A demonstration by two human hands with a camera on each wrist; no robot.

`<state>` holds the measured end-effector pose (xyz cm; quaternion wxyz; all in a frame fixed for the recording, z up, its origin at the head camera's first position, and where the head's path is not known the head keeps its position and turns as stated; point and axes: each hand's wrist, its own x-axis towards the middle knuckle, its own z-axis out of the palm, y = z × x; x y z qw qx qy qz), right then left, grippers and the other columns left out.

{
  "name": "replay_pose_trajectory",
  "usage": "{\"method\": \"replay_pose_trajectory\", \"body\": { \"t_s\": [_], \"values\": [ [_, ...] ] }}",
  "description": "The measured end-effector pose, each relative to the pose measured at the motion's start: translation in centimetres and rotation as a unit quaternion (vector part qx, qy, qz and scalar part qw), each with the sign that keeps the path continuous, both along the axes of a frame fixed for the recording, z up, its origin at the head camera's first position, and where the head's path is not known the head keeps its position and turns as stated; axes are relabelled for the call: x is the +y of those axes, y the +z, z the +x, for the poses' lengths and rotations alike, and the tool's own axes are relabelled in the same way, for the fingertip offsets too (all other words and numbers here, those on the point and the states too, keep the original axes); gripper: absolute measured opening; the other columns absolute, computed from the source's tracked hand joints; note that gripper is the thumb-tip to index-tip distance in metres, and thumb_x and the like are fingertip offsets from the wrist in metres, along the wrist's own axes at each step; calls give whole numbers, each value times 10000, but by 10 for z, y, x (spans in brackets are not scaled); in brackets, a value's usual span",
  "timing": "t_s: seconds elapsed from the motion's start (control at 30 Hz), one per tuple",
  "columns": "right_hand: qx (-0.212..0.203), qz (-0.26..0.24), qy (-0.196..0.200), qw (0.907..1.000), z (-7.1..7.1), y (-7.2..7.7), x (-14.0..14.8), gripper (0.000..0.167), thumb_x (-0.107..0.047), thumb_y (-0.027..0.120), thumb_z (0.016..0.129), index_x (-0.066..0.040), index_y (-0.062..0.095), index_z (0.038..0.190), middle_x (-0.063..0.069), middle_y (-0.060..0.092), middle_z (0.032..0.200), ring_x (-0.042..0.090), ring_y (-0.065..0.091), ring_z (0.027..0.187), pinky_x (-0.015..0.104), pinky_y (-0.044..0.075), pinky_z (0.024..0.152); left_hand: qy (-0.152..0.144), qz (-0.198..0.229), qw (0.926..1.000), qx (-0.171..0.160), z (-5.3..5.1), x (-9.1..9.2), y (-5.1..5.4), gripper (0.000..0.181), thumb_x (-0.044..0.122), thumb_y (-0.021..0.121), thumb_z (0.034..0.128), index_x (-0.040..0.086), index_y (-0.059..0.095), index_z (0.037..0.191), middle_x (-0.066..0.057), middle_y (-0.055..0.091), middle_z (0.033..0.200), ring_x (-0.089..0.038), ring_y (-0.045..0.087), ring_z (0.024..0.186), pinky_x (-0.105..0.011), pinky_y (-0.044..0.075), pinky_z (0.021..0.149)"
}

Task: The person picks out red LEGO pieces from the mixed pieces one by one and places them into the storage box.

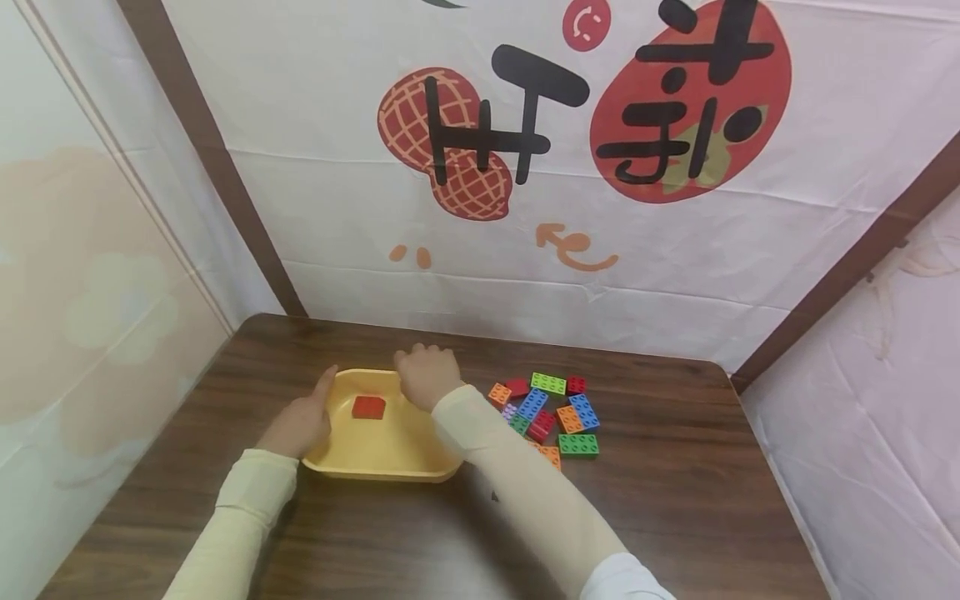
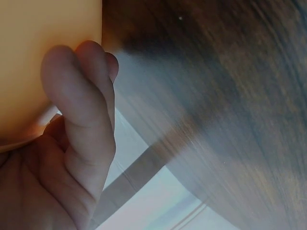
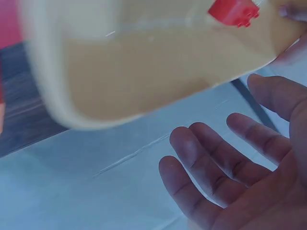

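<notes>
A yellow plastic basin (image 1: 386,450) stands on the left part of the table, with one red toy brick (image 1: 368,407) lying inside it. My left hand (image 1: 298,423) grips the basin's left side; in the left wrist view its fingers (image 2: 88,105) bend against the yellow wall. Over at the far right rim is my right hand (image 1: 429,377). The right wrist view has the fingers (image 3: 216,163) of that hand loosely extended and spread beside the rim, with nothing between them. The same red brick (image 3: 235,10) shows there within the basin.
Right of the basin lies a loose group of toy bricks, among them a blue brick (image 1: 583,411), a green brick (image 1: 578,445) and a lime brick (image 1: 548,383). My right forearm hides part of the group. A printed white cloth (image 1: 337,225) hangs behind the brown table (image 1: 660,500).
</notes>
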<state>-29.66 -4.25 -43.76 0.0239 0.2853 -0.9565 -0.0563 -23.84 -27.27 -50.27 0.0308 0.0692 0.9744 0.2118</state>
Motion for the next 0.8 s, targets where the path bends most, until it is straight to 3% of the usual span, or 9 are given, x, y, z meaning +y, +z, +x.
{"method": "replay_pose_trajectory", "body": {
  "t_s": [0.43,0.8],
  "values": [
    [-333,-219,-363,9985,-16,2,73,346,-310,671,950,-153,678,1258,43,689,1053,228,650,888,397,557,689,-18,-25,9999,-145,0,1,5,725,12,414,953,32,74,1593,-146,599,694,-281,576,613,-535,507,651],
    [-349,-610,-685,9952,-10,-1,133,336,-275,720,938,-128,687,1238,57,708,1069,249,670,959,419,568,751,-157,-38,9999,-16,-5,-3,-2,735,20,411,955,24,50,1595,-135,590,671,-277,572,593,-536,503,630]
  ]
}}
